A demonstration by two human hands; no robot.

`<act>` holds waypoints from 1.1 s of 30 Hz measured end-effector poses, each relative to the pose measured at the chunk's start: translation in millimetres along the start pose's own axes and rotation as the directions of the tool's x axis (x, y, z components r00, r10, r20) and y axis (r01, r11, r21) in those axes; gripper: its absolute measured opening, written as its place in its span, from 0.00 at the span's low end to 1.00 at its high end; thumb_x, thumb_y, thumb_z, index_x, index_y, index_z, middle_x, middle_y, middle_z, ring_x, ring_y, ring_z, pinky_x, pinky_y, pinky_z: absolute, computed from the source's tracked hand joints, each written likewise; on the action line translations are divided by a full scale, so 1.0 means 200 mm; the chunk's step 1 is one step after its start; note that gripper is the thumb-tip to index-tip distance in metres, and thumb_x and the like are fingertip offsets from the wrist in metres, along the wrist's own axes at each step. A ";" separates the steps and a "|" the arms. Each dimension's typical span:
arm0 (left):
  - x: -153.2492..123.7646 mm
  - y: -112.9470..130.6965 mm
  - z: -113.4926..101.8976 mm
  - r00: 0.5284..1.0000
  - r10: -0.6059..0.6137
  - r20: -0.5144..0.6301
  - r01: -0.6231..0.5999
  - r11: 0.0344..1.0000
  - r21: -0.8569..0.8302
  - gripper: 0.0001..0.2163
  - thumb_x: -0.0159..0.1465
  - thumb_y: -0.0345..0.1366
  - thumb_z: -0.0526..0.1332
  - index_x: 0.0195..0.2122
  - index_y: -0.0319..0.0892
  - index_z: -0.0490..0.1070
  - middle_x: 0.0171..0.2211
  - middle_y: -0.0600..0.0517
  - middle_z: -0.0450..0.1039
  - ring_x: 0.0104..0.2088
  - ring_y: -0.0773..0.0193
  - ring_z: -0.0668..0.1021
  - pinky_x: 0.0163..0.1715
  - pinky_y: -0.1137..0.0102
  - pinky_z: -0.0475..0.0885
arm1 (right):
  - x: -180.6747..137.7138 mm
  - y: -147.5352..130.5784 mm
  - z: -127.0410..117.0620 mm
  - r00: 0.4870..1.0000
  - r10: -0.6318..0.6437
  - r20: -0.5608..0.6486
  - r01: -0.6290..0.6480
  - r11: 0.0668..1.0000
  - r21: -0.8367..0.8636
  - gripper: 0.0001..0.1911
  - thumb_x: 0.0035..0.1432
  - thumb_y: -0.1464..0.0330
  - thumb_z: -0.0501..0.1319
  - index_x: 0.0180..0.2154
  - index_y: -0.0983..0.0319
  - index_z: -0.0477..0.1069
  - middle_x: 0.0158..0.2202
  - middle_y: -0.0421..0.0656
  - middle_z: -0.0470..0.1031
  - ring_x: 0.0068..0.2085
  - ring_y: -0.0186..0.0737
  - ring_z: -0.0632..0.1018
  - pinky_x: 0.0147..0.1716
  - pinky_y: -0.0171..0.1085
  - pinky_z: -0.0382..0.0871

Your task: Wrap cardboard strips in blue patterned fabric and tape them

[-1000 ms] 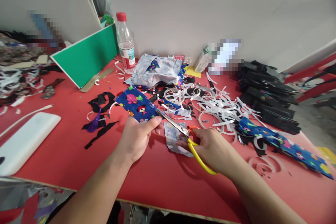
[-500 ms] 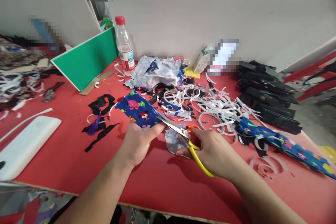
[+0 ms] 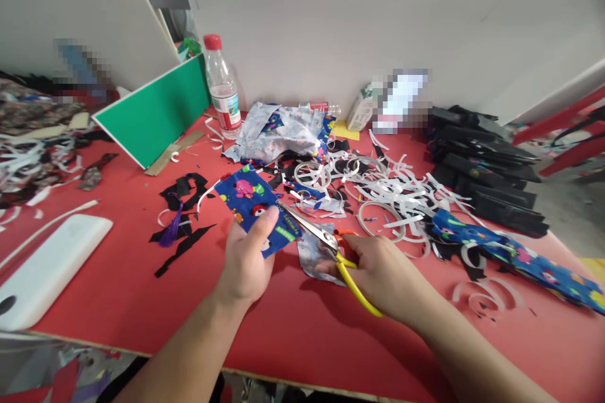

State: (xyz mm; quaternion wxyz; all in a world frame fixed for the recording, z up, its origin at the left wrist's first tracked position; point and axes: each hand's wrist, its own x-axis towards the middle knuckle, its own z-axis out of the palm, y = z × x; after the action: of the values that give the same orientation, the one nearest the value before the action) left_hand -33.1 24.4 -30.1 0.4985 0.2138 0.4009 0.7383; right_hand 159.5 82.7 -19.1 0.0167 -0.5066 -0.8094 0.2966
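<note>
My left hand (image 3: pixel 248 258) is closed on a blue printed fabric piece (image 3: pixel 246 192), its thumb lying across the top. Cartoon figures and some lettering show on the cloth. In my right hand (image 3: pixel 373 271) are scissors (image 3: pixel 352 283) with yellow and orange handles. Their blades lie along the fabric's right edge, tips near my left thumb; whether they touch the cloth I cannot tell. Under the scissors, a pale scrap of cloth (image 3: pixel 314 255) rests on the red table (image 3: pixel 293 334).
White strips (image 3: pixel 392 186) and black scraps are heaped behind my hands. Black folded pieces (image 3: pixel 482 164) are stacked at right, near a long blue printed strip (image 3: pixel 524 258). A bottle (image 3: pixel 222 88), crumpled cloth (image 3: pixel 278 129) and green board (image 3: pixel 155 113) stand behind; a white power bank (image 3: pixel 57 271) lies left.
The blue fabric has turned in my left hand, so its lettered right end now shows beside the blades. My left thumb has shifted left and up. The scissors have barely moved.
</note>
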 end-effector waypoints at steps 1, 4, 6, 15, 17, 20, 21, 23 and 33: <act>0.00 0.00 0.00 0.999 0.023 -0.024 -0.023 1.000 -0.010 0.06 0.62 0.40 0.74 0.36 0.47 0.80 0.36 0.55 0.82 0.37 0.62 0.82 0.42 0.67 0.79 | 0.00 0.00 0.00 1.000 -0.009 0.026 0.008 1.000 0.024 0.31 0.57 0.39 0.63 0.24 0.56 0.57 0.19 0.35 0.61 0.22 0.34 0.56 0.22 0.36 0.47; 0.00 -0.01 -0.02 0.997 0.068 -0.034 -0.065 0.995 0.080 0.08 0.62 0.40 0.75 0.31 0.47 0.79 0.29 0.57 0.78 0.32 0.66 0.79 0.38 0.70 0.77 | -0.02 -0.02 0.00 0.997 -0.030 0.077 0.024 0.996 0.080 0.29 0.56 0.40 0.65 0.27 0.56 0.60 0.21 0.35 0.65 0.24 0.34 0.59 0.23 0.36 0.49; 0.00 -0.02 -0.03 0.996 0.081 -0.031 -0.074 0.983 0.169 0.11 0.61 0.41 0.76 0.27 0.47 0.78 0.28 0.56 0.78 0.31 0.63 0.79 0.37 0.68 0.77 | -0.02 -0.03 0.00 0.998 -0.018 0.063 0.014 0.998 0.067 0.29 0.56 0.40 0.65 0.28 0.56 0.59 0.22 0.35 0.65 0.24 0.35 0.60 0.23 0.36 0.50; 0.02 -0.01 -0.04 0.996 -0.007 0.085 -0.015 0.966 0.257 0.07 0.60 0.42 0.77 0.35 0.47 0.84 0.38 0.52 0.85 0.39 0.58 0.82 0.45 0.63 0.78 | 0.00 -0.02 0.00 0.998 0.056 -0.011 -0.056 0.997 -0.053 0.28 0.56 0.42 0.64 0.26 0.56 0.57 0.20 0.36 0.64 0.23 0.35 0.60 0.24 0.37 0.50; 0.03 -0.01 -0.05 0.994 -0.042 0.100 0.014 0.964 0.264 0.08 0.60 0.41 0.77 0.34 0.46 0.83 0.36 0.52 0.83 0.36 0.61 0.81 0.42 0.65 0.77 | 0.01 -0.02 0.00 0.999 0.048 -0.008 -0.048 0.998 -0.043 0.29 0.57 0.40 0.62 0.25 0.56 0.57 0.20 0.36 0.63 0.23 0.35 0.59 0.23 0.37 0.49; 0.03 -0.01 -0.06 0.996 -0.070 0.059 0.050 0.955 0.292 0.11 0.59 0.42 0.78 0.30 0.44 0.79 0.29 0.54 0.78 0.30 0.65 0.76 0.34 0.69 0.74 | 0.01 -0.02 0.00 0.998 0.059 -0.022 -0.059 0.997 -0.039 0.31 0.56 0.37 0.60 0.23 0.55 0.56 0.18 0.36 0.61 0.22 0.35 0.58 0.22 0.37 0.48; 0.03 -0.01 -0.06 0.996 -0.075 0.044 0.059 0.955 0.292 0.12 0.58 0.43 0.78 0.28 0.44 0.78 0.26 0.55 0.76 0.28 0.66 0.74 0.31 0.70 0.72 | 0.01 -0.02 0.00 0.997 0.065 -0.029 -0.066 0.997 -0.041 0.32 0.56 0.37 0.59 0.23 0.55 0.56 0.18 0.36 0.60 0.22 0.35 0.58 0.22 0.37 0.48; 0.03 -0.02 -0.05 0.996 -0.083 0.028 0.072 0.960 0.270 0.13 0.56 0.42 0.79 0.28 0.44 0.77 0.25 0.57 0.74 0.27 0.67 0.73 0.30 0.71 0.70 | 0.02 -0.02 0.01 0.996 0.074 -0.040 -0.076 0.996 -0.040 0.32 0.57 0.37 0.59 0.22 0.55 0.55 0.17 0.37 0.59 0.22 0.35 0.57 0.22 0.37 0.48; 0.02 -0.01 -0.01 0.995 -0.101 0.022 0.095 0.979 0.179 0.10 0.57 0.41 0.79 0.34 0.45 0.82 0.32 0.53 0.82 0.33 0.63 0.79 0.37 0.68 0.75 | 0.01 -0.02 0.00 0.997 0.054 -0.051 -0.058 0.995 -0.080 0.28 0.58 0.42 0.62 0.25 0.56 0.58 0.19 0.37 0.65 0.22 0.36 0.61 0.23 0.37 0.49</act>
State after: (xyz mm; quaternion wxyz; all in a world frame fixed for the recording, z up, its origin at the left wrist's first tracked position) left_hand -35.2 27.7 -34.5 0.5194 0.2489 0.4675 0.6706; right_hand 155.5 83.6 -18.8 0.0076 -0.5365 -0.8057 0.2512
